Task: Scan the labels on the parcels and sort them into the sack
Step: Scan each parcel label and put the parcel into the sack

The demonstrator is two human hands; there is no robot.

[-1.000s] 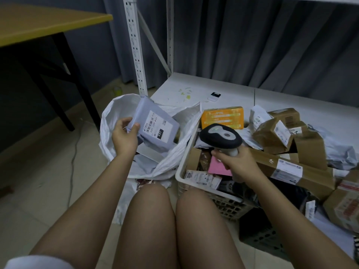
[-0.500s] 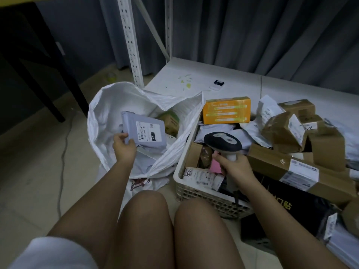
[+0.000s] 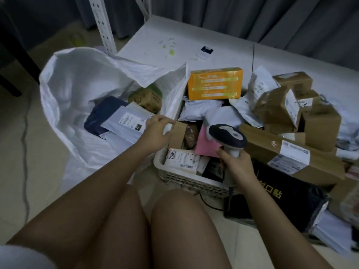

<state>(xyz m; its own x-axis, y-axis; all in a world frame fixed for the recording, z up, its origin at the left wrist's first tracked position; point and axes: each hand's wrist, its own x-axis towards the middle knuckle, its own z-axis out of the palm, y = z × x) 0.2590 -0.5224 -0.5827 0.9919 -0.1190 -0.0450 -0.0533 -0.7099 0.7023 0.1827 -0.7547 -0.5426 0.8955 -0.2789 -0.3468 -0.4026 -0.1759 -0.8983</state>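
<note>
The left hand point(image 3: 156, 131) hangs loose between the sack point(image 3: 77, 78) and the basket point(image 3: 186, 181), holding nothing. The right hand point(image 3: 236, 166) grips the scanner point(image 3: 227, 137), head up.

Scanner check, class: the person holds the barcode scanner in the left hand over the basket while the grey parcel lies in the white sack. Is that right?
Not quite. The head view shows the scanner in the right hand, over the basket. The grey parcel does lie in the white sack.

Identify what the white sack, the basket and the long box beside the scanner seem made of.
White sack: likely woven plastic, faintly glossy, crumpled. Basket: pale rigid plastic, going by its moulded lattice wall. Long box: brown matt corrugated cardboard, apparently, with a white paper label.
</note>
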